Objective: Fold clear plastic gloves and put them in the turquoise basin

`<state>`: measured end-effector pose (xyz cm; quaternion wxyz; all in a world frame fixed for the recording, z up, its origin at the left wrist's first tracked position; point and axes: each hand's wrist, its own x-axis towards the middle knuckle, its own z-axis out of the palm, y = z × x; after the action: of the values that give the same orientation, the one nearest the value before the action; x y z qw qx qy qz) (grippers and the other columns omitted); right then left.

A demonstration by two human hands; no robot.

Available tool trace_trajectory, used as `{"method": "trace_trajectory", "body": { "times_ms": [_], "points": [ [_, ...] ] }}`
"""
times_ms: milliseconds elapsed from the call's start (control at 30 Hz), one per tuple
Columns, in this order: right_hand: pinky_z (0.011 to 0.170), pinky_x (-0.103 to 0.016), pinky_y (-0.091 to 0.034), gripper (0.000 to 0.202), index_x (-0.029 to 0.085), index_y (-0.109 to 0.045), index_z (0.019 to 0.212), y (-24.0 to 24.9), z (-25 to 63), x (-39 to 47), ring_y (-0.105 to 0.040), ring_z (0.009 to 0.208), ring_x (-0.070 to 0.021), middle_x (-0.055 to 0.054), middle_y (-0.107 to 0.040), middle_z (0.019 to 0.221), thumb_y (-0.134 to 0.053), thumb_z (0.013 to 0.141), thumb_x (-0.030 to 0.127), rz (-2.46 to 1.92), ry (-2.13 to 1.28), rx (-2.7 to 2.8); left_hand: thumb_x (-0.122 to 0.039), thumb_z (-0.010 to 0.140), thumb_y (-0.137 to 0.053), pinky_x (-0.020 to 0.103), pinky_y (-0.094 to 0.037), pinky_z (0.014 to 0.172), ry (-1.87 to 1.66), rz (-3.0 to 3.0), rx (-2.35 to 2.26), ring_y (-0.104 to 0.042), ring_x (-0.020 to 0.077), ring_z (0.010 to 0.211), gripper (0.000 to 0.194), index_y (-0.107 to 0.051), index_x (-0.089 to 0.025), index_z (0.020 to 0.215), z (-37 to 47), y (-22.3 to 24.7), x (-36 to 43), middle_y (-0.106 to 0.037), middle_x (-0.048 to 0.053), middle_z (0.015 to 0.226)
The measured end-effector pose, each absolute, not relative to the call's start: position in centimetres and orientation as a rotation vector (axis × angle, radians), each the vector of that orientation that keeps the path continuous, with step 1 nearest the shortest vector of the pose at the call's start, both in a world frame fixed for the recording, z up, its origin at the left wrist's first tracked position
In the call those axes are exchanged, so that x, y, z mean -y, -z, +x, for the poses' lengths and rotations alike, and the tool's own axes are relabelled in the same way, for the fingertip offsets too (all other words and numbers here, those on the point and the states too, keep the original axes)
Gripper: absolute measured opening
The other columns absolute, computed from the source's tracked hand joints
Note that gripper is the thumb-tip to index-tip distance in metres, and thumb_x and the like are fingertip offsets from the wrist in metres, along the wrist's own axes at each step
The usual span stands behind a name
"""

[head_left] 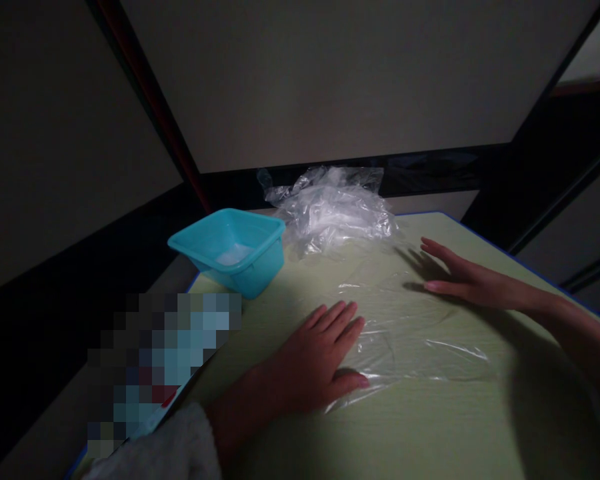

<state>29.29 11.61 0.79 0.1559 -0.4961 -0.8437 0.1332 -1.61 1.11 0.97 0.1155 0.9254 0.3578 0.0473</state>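
A thin clear plastic bag [415, 350] lies spread flat on the pale green table. My left hand [320, 360] rests palm down on its left edge, fingers stretched out and thumb apart. Off to the right, my right hand [467, 277] is held just above the table near the bag's upper right side, its thumb and fingers apart and nothing between them. Light glints off the folds in the plastic, and its far outline is hard to make out.
A heap of crumpled clear plastic bags [340, 210] sits at the table's far edge. Left of it stands a turquoise plastic basin [260, 263] with something whitish inside. A blurred-out flat item [180, 360] lies along the left edge. Blue trim borders the table [405, 433]; a panel rises behind.
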Motion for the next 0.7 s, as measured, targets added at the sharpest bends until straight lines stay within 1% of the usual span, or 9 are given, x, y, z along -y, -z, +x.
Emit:
{"method": "trace_trajectory", "body": {
  "times_ms": [67, 133, 200, 267, 333, 433, 567, 633, 700],
  "points": [
    [0.103, -0.054, -0.032, 0.073, 0.028, -0.010, 0.145, 0.1, 27.9, -11.8, -0.032, 0.130, -0.0332, -0.010, -0.029, 0.147, -0.041, 0.083, 0.054, -1.407, -0.375, 2.306, -0.051, 0.087, -0.046, 0.041, -0.014, 0.112, -0.142, 2.711, -1.047, -0.013, 0.0249, 0.138, 0.069, -0.028, -0.008, 0.139, -1.6, -0.9, -1.1, -0.019, 0.016, 0.149],
    [0.100, -0.058, -0.034, 0.073, 0.024, -0.017, 0.143, 0.9, 26.8, -12.3, -0.039, 0.126, -0.0355, -0.014, -0.038, 0.142, -0.044, 0.083, 0.053, -1.410, -0.319, 2.265, -0.051, 0.087, -0.046, 0.041, -0.015, 0.112, -0.156, 2.711, -1.051, -0.013, 0.0246, 0.138, 0.069, -0.029, -0.009, 0.139, -1.6, -0.9, -1.1, -0.019, 0.015, 0.149],
    [0.098, -0.061, -0.035, 0.073, 0.019, -0.023, 0.141, 1.7, 26.2, -12.7, -0.043, 0.122, -0.0382, -0.017, -0.043, 0.137, -0.046, 0.081, 0.052, -1.422, -0.282, 2.244, -0.051, 0.087, -0.046, 0.042, -0.015, 0.112, -0.165, 2.711, -1.053, -0.013, 0.0245, 0.138, 0.069, -0.029, -0.009, 0.139, -1.6, -0.8, -1.1, -0.019, 0.015, 0.149],
    [0.096, -0.060, -0.038, 0.069, 0.018, -0.026, 0.140, 2.1, 26.2, -13.1, -0.047, 0.119, -0.0377, -0.017, -0.047, 0.134, -0.045, 0.082, 0.049, -1.430, -0.261, 2.217, -0.051, 0.087, -0.047, 0.042, -0.015, 0.112, -0.166, 2.713, -1.047, -0.013, 0.0244, 0.139, 0.068, -0.029, -0.009, 0.138, -1.6, -0.8, -1.1, -0.019, 0.015, 0.149],
    [0.095, -0.057, -0.040, 0.062, 0.019, -0.029, 0.138, 2.1, 26.5, -13.2, -0.050, 0.116, -0.0356, -0.016, -0.050, 0.131, -0.041, 0.083, 0.045, -1.438, -0.245, 2.189, -0.050, 0.087, -0.048, 0.043, -0.015, 0.112, -0.155, 2.709, -1.045, -0.013, 0.0242, 0.138, 0.068, -0.029, -0.009, 0.138, -1.6, -0.9, -1.1, -0.019, 0.015, 0.149],
    [0.094, -0.057, -0.040, 0.057, 0.020, -0.034, 0.135, 1.5, 26.7, -13.0, -0.052, 0.114, -0.0350, -0.016, -0.054, 0.127, -0.037, 0.084, 0.043, -1.470, -0.213, 2.153, -0.050, 0.086, -0.049, 0.042, -0.015, 0.112, -0.139, 2.698, -1.054, -0.013, 0.0240, 0.138, 0.069, -0.029, -0.009, 0.138, -1.5, -1.0, -1.1, -0.019, 0.015, 0.149],
    [0.097, -0.054, -0.039, 0.051, 0.017, -0.039, 0.131, 0.0, 25.8, -12.1, -0.050, 0.117, -0.0328, -0.016, -0.053, 0.128, -0.031, 0.088, 0.043, -1.430, -0.215, 2.137, -0.050, 0.087, -0.048, 0.042, -0.015, 0.112, -0.120, 2.701, -1.053, -0.012, 0.0244, 0.139, 0.069, -0.029, -0.008, 0.138, -1.5, -1.1, -1.1, -0.018, 0.016, 0.149],
    [0.099, -0.053, -0.038, 0.048, 0.020, -0.041, 0.129, -0.4, 25.0, -11.7, -0.049, 0.118, -0.0301, -0.013, -0.053, 0.129, -0.030, 0.090, 0.045, -1.349, -0.266, 2.180, -0.050, 0.087, -0.048, 0.043, -0.015, 0.112, -0.122, 2.698, -1.055, -0.013, 0.0246, 0.139, 0.069, -0.029, -0.008, 0.138, -1.5, -1.1, -1.1, -0.019, 0.016, 0.149],
    [0.100, -0.053, -0.036, 0.047, 0.022, -0.046, 0.126, -0.3, 24.3, -11.5, -0.046, 0.121, -0.0294, -0.012, -0.051, 0.132, -0.030, 0.090, 0.049, -1.253, -0.307, 2.271, -0.050, 0.087, -0.047, 0.042, -0.015, 0.112, -0.144, 2.698, -1.055, -0.013, 0.0243, 0.138, 0.068, -0.029, -0.009, 0.138, -1.5, -1.0, -1.1, -0.019, 0.015, 0.149]
  ]
}}
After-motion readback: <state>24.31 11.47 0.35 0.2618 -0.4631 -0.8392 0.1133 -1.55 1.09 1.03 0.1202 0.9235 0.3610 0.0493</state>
